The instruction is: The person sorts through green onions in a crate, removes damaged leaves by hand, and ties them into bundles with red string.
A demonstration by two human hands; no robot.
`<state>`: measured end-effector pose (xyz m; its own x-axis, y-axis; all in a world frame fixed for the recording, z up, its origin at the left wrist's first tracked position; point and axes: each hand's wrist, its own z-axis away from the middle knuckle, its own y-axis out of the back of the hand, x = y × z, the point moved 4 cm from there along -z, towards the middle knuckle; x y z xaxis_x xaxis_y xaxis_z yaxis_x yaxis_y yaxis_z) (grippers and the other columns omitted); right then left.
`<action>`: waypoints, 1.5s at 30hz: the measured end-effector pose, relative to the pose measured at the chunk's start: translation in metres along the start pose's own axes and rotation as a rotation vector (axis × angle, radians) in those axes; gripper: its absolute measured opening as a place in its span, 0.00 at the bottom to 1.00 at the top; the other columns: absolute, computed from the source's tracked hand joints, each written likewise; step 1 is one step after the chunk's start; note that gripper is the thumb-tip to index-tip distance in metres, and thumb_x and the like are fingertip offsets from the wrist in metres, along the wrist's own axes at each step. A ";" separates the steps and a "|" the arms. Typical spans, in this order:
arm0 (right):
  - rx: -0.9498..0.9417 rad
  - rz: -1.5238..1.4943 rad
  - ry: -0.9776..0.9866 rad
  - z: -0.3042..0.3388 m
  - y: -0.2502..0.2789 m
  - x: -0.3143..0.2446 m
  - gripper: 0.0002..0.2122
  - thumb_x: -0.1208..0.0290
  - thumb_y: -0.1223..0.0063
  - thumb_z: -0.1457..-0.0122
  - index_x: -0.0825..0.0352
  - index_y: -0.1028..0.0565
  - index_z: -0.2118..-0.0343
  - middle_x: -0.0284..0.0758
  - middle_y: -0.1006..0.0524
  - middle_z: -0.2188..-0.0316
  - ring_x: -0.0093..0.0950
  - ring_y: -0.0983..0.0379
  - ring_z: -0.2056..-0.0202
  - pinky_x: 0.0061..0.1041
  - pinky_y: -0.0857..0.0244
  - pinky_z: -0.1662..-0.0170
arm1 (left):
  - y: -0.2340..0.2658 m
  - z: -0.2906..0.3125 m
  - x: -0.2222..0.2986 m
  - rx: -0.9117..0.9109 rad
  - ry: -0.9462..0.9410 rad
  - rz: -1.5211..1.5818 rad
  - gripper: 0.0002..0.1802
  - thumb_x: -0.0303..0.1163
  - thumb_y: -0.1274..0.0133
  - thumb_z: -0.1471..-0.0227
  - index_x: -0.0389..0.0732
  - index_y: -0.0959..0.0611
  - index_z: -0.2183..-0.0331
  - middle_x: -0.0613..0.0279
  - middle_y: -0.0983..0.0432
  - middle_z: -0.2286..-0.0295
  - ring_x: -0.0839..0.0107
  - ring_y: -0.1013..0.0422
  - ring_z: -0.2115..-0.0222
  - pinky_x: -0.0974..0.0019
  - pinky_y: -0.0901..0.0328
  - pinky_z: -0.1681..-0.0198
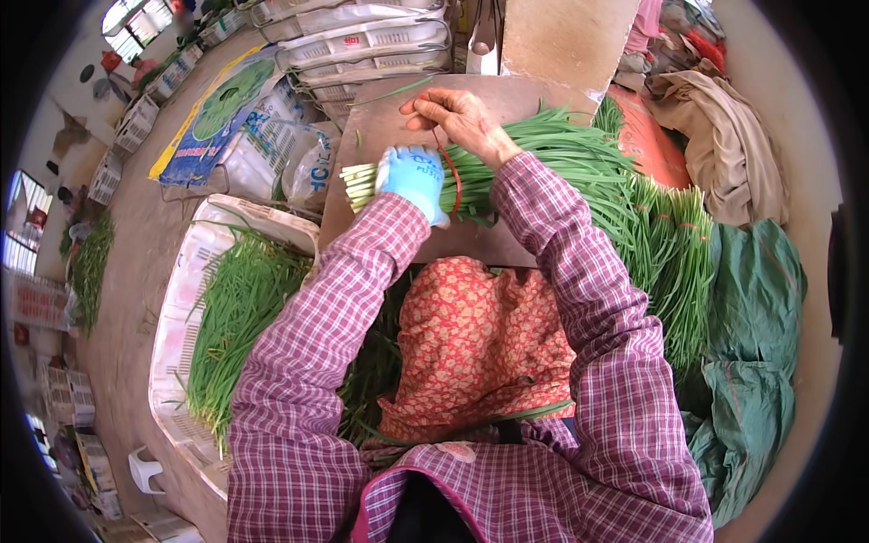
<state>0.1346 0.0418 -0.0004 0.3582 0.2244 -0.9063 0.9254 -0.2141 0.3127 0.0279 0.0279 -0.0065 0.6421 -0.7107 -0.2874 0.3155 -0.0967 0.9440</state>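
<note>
White crate (168, 353) left of bundle (566, 163), green sacking (756, 299) right.

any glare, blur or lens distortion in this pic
Head view: the bright barred window at upper left is nearly blown out; the white slatted plastic crates at far left lean and look soft; the pale plain wall bows along the black right rim; the blue-and-white gloved left hand and long green leafy bundle look fairly sharp, in soft light.

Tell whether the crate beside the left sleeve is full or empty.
Not empty: green leaves lie in the crate. The left sleeve hides part; whether full, cannot tell.
</note>
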 end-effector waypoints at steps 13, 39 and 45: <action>0.027 -0.588 -0.413 0.017 0.003 0.000 0.11 0.69 0.63 0.38 0.68 0.29 0.61 0.19 0.44 0.86 0.14 0.55 0.87 0.16 0.62 0.84 | -0.010 0.003 0.014 0.111 0.040 0.143 0.46 0.53 0.36 0.71 0.39 0.33 0.53 0.54 0.30 0.60 0.63 0.31 0.57 0.62 0.38 0.53; 0.311 0.110 0.061 0.171 -0.042 -0.007 0.07 0.71 0.54 0.44 0.66 0.24 0.68 0.40 0.25 0.80 0.35 0.28 0.80 0.31 0.36 0.72 | -0.009 -0.021 0.029 0.082 -0.023 0.195 0.43 0.54 0.38 0.70 0.45 0.31 0.51 0.53 0.28 0.58 0.59 0.30 0.57 0.59 0.35 0.55; 0.277 0.162 0.108 0.169 -0.014 -0.022 0.10 0.65 0.54 0.43 0.64 0.26 0.64 0.39 0.25 0.66 0.36 0.29 0.63 0.32 0.35 0.60 | -0.003 -0.033 0.002 0.075 -0.054 0.299 0.51 0.57 0.36 0.73 0.47 0.34 0.47 0.52 0.30 0.55 0.58 0.31 0.55 0.57 0.37 0.52</action>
<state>0.0930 -0.1212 -0.0331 0.5223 0.2624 -0.8114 0.7922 -0.5016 0.3477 0.0509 0.0497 -0.0155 0.6598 -0.7514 0.0117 0.0650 0.0726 0.9952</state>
